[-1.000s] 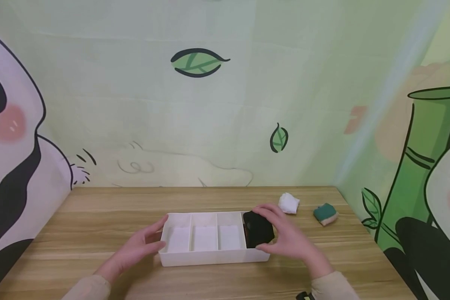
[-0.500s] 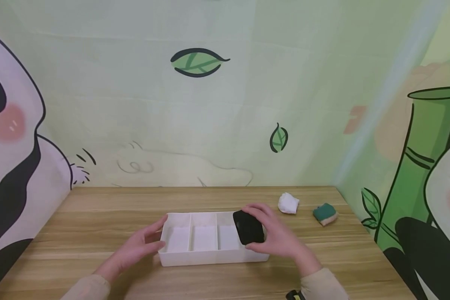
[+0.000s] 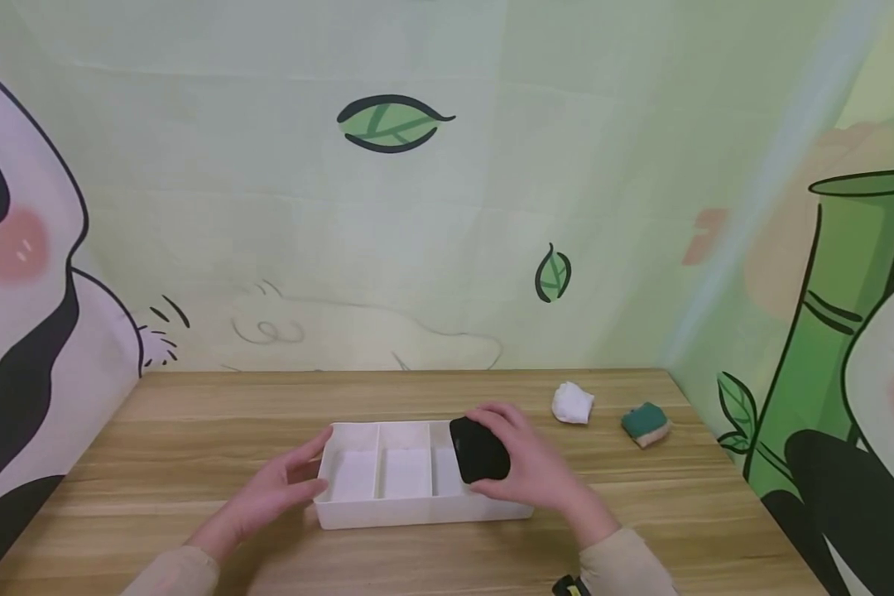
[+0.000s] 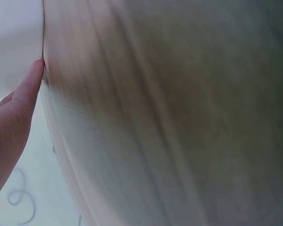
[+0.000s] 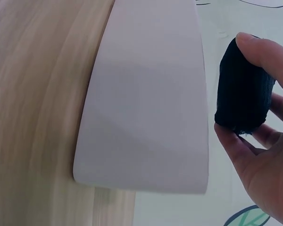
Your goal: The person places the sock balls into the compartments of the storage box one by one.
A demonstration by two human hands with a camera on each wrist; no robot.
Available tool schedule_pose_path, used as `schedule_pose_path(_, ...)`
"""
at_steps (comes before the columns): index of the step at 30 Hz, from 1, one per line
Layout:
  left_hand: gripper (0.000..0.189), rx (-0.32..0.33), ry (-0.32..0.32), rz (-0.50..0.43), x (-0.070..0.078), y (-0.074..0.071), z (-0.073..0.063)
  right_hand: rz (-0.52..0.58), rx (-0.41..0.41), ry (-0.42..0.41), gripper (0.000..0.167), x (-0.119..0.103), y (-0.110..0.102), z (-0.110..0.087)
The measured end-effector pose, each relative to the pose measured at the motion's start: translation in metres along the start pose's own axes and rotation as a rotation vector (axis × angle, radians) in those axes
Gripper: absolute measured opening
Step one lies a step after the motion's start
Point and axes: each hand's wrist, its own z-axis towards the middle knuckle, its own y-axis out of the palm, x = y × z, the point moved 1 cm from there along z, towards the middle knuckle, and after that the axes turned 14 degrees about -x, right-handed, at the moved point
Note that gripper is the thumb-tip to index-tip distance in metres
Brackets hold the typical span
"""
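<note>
My right hand (image 3: 525,463) grips a dark, folded cloth-like bundle (image 3: 480,451) between thumb and fingers. Its fuzzy lower edge shows in the right wrist view, where the black bundle (image 5: 243,89) stands apart from the box wall. In the head view it covers part of the two right-hand compartments of a white divided box (image 3: 417,511). At the box's left end, my left hand (image 3: 279,480) rests with fingers and thumb spread fairly straight against it. The left wrist view shows one straight digit of that hand (image 4: 14,117) touching the white wall. The compartments on the left show bare floors.
Behind the box's right end lies a crumpled white cloth (image 3: 572,403). Farther right is a green and pale sponge-like block (image 3: 646,425). The wooden table (image 3: 216,430) runs back to a printed cloth wall (image 3: 447,232).
The right hand has lifted the black bundle out of the rightmost compartment and moved it left, over the neighbouring one. The left hand and box have stayed in place.
</note>
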Motion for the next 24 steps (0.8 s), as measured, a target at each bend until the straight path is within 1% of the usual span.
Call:
schedule_pose_path(10, 0.075, -0.002, 0.006, 0.006, 0.002, -0.001, -0.001, -0.006, 0.016, 0.060, 0.083, -0.002, 0.011, 0.008)
schedule_pose_path(13, 0.075, 0.000, -0.004, 0.012, 0.000, -0.001, 0.000, -0.003, 0.012, 0.098, 0.082, -0.004, 0.014, 0.010)
schedule_pose_path(18, 0.075, -0.004, 0.004, 0.016, -0.001, -0.002, 0.001, 0.005, 0.026, 0.144, 0.082, -0.006, 0.018, 0.013)
schedule_pose_path(24, 0.075, 0.001, 0.008, 0.020, -0.001, -0.001, 0.001, 0.019, 0.034, 0.155, 0.082, -0.007, 0.023, 0.015)
